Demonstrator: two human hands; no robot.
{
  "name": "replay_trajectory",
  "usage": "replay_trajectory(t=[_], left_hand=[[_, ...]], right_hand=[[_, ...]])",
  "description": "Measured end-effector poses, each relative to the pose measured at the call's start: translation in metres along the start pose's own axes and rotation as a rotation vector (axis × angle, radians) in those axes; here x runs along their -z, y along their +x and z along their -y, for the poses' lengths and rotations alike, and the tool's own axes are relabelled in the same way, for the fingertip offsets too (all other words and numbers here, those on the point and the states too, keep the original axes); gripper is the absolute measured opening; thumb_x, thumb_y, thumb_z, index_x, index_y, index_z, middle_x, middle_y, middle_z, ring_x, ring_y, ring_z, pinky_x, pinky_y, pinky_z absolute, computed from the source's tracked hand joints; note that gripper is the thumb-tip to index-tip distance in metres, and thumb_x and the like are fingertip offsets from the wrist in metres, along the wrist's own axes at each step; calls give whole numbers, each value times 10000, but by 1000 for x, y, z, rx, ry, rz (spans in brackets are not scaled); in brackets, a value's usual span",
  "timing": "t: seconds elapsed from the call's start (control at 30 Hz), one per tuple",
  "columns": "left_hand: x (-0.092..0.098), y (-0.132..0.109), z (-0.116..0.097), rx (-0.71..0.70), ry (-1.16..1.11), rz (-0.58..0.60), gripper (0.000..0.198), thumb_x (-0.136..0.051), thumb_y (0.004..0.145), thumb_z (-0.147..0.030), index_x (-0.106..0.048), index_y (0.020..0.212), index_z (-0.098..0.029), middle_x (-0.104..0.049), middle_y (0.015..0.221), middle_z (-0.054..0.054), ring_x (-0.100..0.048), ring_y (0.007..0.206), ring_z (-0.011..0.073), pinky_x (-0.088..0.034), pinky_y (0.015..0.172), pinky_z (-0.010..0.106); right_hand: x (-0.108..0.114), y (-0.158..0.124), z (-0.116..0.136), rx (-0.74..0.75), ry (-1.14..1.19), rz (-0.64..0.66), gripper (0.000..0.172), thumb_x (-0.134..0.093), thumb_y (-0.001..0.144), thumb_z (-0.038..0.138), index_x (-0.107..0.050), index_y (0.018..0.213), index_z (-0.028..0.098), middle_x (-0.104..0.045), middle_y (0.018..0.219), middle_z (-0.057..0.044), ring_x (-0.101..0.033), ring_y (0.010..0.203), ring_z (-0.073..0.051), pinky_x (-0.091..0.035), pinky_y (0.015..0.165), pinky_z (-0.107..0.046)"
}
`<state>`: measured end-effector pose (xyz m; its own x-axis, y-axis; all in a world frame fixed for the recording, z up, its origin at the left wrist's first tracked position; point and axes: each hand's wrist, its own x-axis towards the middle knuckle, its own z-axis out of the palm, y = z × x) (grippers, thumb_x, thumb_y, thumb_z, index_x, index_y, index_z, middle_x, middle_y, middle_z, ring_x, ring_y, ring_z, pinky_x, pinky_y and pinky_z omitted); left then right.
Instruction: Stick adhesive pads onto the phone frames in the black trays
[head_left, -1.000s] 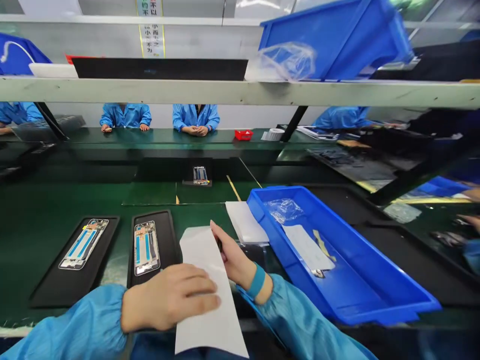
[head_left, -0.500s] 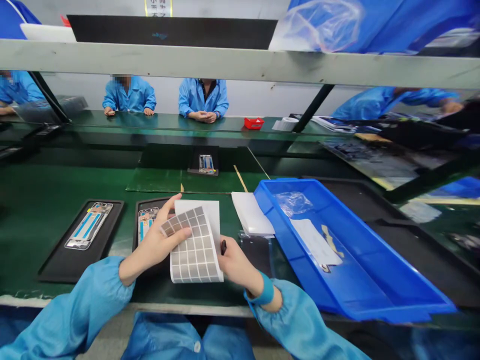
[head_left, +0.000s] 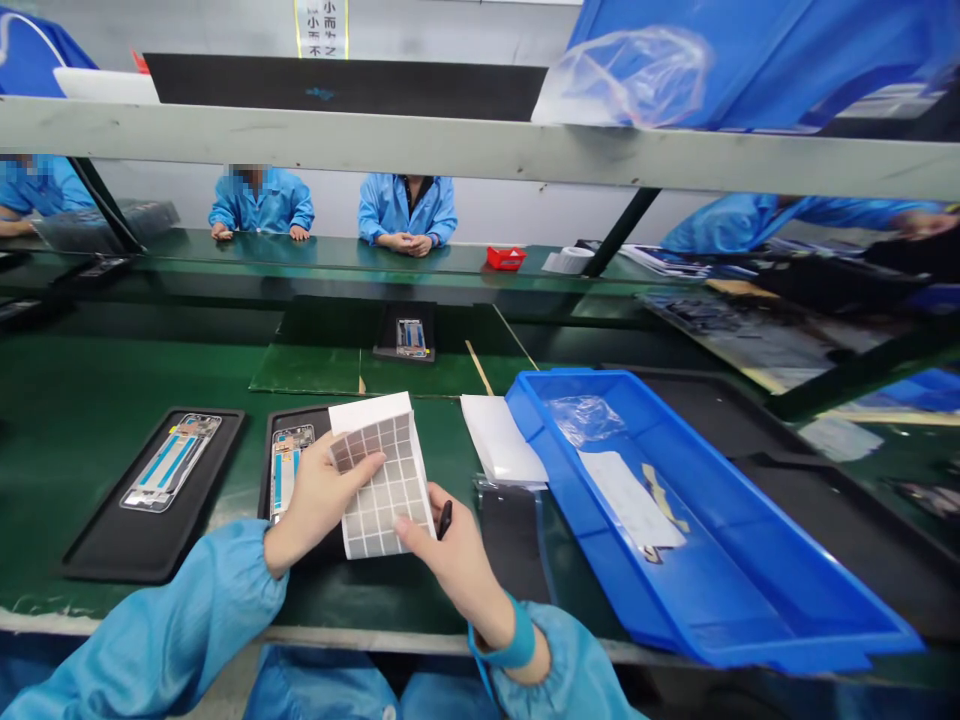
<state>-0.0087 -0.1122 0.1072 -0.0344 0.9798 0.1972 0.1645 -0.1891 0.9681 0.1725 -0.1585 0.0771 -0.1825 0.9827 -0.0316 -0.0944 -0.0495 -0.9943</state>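
The left hand [head_left: 319, 505] fingers clench the label sheet [head_left: 382, 480]; the right hand [head_left: 457, 575] grip is unclear. A slip could drop it on the phone frame [head_left: 291, 470].

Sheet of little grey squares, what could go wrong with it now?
The sheet is held up by the left hand just beside the phone frame, so a loose square might stick there by mistake. The black tool by the right hand could slip and scratch the squares.

Bright even light, soft shadows, glare on green workbench [head_left: 150, 360], sharp label sheet [head_left: 382, 490], fisheye-bent edges
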Motion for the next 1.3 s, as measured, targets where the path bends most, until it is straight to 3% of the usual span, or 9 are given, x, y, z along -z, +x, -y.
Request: replay_trajectory(t=[0.1, 0.3, 0.43, 0.6, 0.8, 1.03, 1.17, 1.23, 1.3], left_hand=[[1, 4, -2, 25, -32, -39, 361, -740, 789, -370, -679, 1086, -174, -737, 1007, 64, -699, 890, 210, -555, 787, 307], [1, 12, -8, -57, 64, -204, 476, -686, 835, -389, -569, 1268, -230, -639, 1218, 73, -660, 951, 194, -528, 827, 310], [-3, 12, -13, -13, -9, -204, 366, -697, 827, -398, -596, 1120, -203, -669, 966, 30, -642, 778, 150, -510, 684, 246], [-5, 11, -13, 3, -109, -269, 323, -748, 779, -424, -566, 917, -196, -576, 702, -50, -535, 568, 91, -435, 535, 190], [5, 16, -13, 12, -169, -205, 340, -801, 724, -409, -670, 935, -176, -684, 777, 5, -610, 641, 127, -480, 581, 218], [16, 17, -19, -26, -2, -218, 276, -768, 755, -429, -753, 851, -171, -742, 823, 46, -656, 705, 163, -498, 612, 244], [16, 18, -18, -73, 57, -295, 271, -720, 802, -431, -749, 851, -166, -736, 825, 46, -645, 705, 158, -497, 615, 244], [16, 19, -15, -93, 54, -346, 276, -714, 812, -433, -740, 852, -161, -727, 811, 41, -642, 709, 151, -496, 633, 238], [17, 20, -13, -104, 49, -391, 278, -712, 819, -430, -731, 859, -156, -717, 797, 34, -635, 704, 139, -490, 642, 228]], right_hand=[[0, -1, 0, -30, -9, 13, 351, -762, 798, 451, -688, 962, 151, -707, 852, -57, -625, 766, -202, -498, 703, -303], [2, -2, -5, 5, -99, -21, 332, -723, 827, 479, -695, 870, 151, -698, 797, -62, -614, 747, -222, -491, 691, -318], [2, -3, -7, 56, -149, 14, 339, -679, 863, 485, -691, 818, 149, -668, 740, -54, -583, 710, -209, -470, 670, -308], [4, -3, -6, 123, -289, 15, 400, -615, 901, 499, -623, 691, 159, -483, 584, 14, -398, 567, -128, -320, 547, -264], [7, -2, -3, 154, -388, -4, 443, -571, 921, 509, -554, 630, 176, -383, 567, 32, -331, 558, -118, -263, 537, -266], [11, 0, -2, 122, -384, -39, 502, -608, 895, 516, -447, 555, 185, -307, 554, 45, -305, 548, -109, -247, 532, -266], [11, 2, -3, 41, -156, -43, 350, -719, 812, 504, -650, 757, 165, -540, 641, 15, -449, 597, -133, -349, 562, -254], [10, 2, -6, 9, -48, -30, 364, -773, 767, 479, -703, 936, 164, -650, 766, -19, -539, 663, -162, -421, 618, -267], [8, 3, -9, -29, 14, -42, 384, -802, 741, 461, -718, 961, 158, -675, 779, -30, -558, 660, -166, -444, 621, -273]])
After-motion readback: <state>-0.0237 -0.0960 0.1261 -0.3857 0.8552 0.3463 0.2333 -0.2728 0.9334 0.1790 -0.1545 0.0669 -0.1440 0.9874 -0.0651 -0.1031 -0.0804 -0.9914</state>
